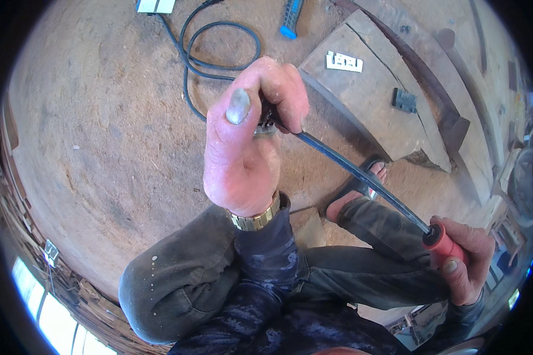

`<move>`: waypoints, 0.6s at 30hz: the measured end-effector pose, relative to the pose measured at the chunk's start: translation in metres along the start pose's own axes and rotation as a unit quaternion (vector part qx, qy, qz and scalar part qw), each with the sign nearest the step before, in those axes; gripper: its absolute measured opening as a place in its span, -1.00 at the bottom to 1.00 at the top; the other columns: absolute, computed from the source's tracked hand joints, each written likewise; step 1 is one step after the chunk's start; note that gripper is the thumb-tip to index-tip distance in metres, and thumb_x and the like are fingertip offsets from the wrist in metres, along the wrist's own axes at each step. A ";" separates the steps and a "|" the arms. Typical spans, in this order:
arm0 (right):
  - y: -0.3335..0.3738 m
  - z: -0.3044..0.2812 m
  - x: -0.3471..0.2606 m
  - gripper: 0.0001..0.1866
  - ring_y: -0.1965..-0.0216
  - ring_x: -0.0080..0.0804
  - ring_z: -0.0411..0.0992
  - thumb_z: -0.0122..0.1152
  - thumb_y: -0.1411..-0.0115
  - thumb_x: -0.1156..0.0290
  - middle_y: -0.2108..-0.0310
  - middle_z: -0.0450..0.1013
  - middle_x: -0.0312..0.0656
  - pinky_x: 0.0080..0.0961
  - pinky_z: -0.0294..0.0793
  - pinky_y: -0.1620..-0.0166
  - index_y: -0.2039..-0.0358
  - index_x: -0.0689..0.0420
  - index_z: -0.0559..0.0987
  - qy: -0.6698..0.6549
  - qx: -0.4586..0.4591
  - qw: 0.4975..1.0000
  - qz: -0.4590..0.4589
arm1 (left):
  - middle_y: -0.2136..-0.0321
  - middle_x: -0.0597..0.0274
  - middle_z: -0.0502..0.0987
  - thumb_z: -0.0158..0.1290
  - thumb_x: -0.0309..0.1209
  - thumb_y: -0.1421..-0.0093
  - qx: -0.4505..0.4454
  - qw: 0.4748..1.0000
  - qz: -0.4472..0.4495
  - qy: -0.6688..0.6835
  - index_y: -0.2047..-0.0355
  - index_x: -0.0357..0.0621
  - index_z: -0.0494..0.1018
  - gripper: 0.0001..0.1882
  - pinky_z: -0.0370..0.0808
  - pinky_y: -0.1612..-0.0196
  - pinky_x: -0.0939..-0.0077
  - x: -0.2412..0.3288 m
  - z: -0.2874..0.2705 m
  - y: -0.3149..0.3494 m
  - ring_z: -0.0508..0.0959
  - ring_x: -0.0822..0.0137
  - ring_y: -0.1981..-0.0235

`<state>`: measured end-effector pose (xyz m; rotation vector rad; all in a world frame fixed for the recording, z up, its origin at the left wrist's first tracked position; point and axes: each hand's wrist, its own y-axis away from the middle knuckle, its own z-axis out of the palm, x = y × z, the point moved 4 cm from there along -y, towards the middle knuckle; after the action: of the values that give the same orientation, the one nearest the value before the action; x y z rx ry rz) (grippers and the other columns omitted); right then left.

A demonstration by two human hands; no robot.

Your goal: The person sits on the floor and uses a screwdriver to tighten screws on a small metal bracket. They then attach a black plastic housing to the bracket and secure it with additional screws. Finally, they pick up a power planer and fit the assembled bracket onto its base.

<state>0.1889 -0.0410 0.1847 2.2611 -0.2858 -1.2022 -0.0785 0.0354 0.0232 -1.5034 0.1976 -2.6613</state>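
Note:
My left hand [243, 148], with a gold-coloured watch [256, 220] at its wrist, is closed around a small dark part with shiny metal bits [267, 121]. Fingers and thumb cover most of that part, so its kind does not show. My right hand [471, 260] is wrapped round the red handle of a long screwdriver [361, 174]. The dark shaft slants up and left, its far end reaching the fingers of my left hand. Whether the tip touches the part is hidden.
Beyond my left hand a black cable [219, 25] lies looped on the dusty floor. A blue-and-black tool handle [291, 21] lies at the top. On a wooden slab [361, 89] rest a white cut-out piece [344, 62] and a small black block [404, 100]. My sandalled foot [361, 186] is beside it.

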 end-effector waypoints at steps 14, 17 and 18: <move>-0.007 0.005 0.000 -0.40 0.49 -0.20 0.59 0.35 -0.10 0.21 0.46 0.58 0.08 -0.41 0.55 0.31 -0.02 0.45 0.59 0.173 -0.035 0.973 -0.149 | 0.57 0.20 0.21 -0.15 -0.08 -0.28 0.021 0.998 -0.045 -0.037 0.52 -0.19 0.24 -0.58 0.12 0.32 0.33 -0.004 -0.008 0.006 0.17 0.32 0.48; -0.005 0.014 -0.005 -0.39 0.49 -0.21 0.57 0.37 -0.01 0.39 0.42 0.57 0.08 -0.36 0.54 0.33 -0.08 0.44 0.56 0.327 -0.027 0.903 -0.276 | 0.58 0.22 0.19 -0.14 -0.08 -0.27 0.037 0.995 -0.077 -0.045 0.53 -0.18 0.23 -0.59 0.12 0.33 0.33 -0.007 -0.011 0.009 0.16 0.32 0.49; -0.003 0.018 -0.005 -0.38 0.48 -0.21 0.56 0.37 0.03 0.44 0.40 0.57 0.07 -0.36 0.53 0.33 -0.09 0.42 0.56 0.393 -0.019 0.859 -0.326 | 0.58 0.22 0.19 -0.15 -0.09 -0.26 0.038 0.996 -0.075 -0.032 0.53 -0.18 0.23 -0.59 0.12 0.33 0.33 -0.009 -0.011 0.008 0.16 0.32 0.49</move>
<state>0.1706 -0.0431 0.1783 2.6688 0.8655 -0.4206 -0.0835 0.0297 0.0087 -1.6373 -0.0219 -2.6921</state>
